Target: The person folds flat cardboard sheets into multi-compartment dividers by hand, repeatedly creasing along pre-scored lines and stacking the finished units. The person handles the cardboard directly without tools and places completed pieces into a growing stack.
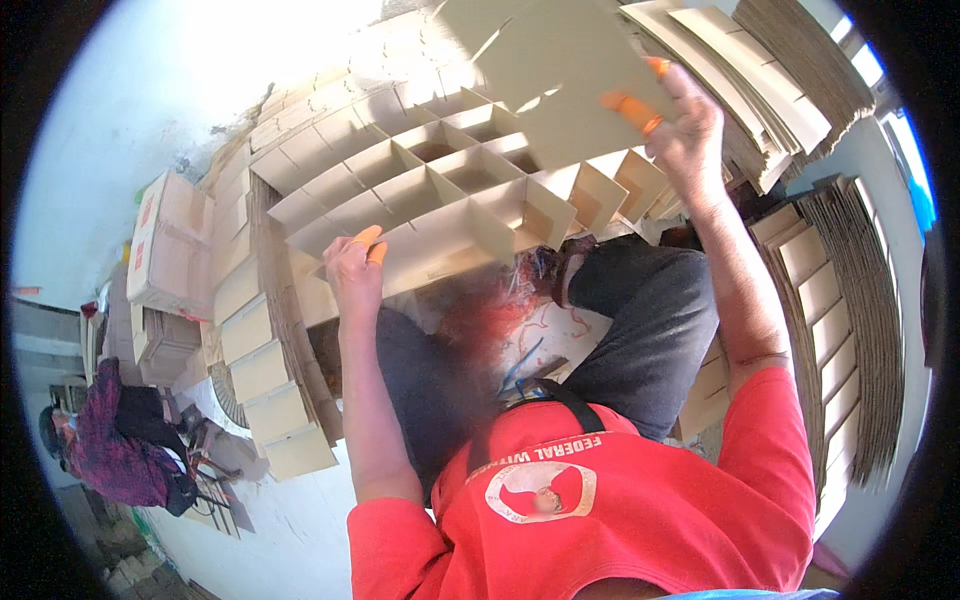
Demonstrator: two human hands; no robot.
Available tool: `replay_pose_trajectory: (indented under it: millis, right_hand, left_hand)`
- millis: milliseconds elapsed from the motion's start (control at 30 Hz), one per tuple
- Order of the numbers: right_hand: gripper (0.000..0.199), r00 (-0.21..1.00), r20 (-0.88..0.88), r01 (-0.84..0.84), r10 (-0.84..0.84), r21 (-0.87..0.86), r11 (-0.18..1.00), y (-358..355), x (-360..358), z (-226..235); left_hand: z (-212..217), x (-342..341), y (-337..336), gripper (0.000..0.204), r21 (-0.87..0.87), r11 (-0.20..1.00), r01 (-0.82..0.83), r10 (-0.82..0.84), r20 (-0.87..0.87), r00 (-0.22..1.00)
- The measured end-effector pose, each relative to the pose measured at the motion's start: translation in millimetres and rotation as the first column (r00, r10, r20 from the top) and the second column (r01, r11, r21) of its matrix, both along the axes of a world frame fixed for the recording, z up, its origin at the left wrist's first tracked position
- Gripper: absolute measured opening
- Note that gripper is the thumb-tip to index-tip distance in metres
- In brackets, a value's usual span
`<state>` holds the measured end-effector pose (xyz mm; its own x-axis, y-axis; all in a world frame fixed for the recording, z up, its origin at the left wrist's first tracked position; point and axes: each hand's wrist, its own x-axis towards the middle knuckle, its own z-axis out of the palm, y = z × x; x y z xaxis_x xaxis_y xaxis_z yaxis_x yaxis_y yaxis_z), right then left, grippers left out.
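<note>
A grid of interlocking cardboard dividers [420,195] stands in front of my knees, its cells opening upward. My left hand [353,275] is closed at the grid's near left corner, its orange-covered fingertips pinching the end of the nearest strip. Higher up on the right, my right hand [688,135] grips the edge of a flat cardboard sheet [565,75], which is tilted over the far right part of the grid and hides some of its cells. Orange covers show on this hand's fingers too.
Slotted cardboard strips are stacked at left [265,370], upper right [745,85] and right [825,330]. A closed carton [172,245] rests beyond the left stack. Further left, a person in a dark checked shirt [120,440] sits. Red and blue strands [520,350] lie between my legs.
</note>
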<state>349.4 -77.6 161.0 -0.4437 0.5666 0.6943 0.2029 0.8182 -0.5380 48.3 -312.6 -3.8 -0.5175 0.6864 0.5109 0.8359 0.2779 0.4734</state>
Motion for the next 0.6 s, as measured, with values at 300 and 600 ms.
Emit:
replay_pose_trajectory:
  millis: [300, 600]
  right_hand:
    - [0.067, 0.926, 0.130, -0.339, 0.354, -0.123, 0.933, -58, -96, -32]
    - [0.057, 0.862, 0.314, -0.363, 0.397, -0.165, 0.917, -64, -126, -56]
  left_hand:
    - [-4, -4, 1, 0.023, 0.062, 0.996, 0.068, -0.065, -0.047, 0.997]
    - [-2, -1, 4, 0.023, 0.035, 0.999, 0.023, -0.021, -0.036, 0.999]
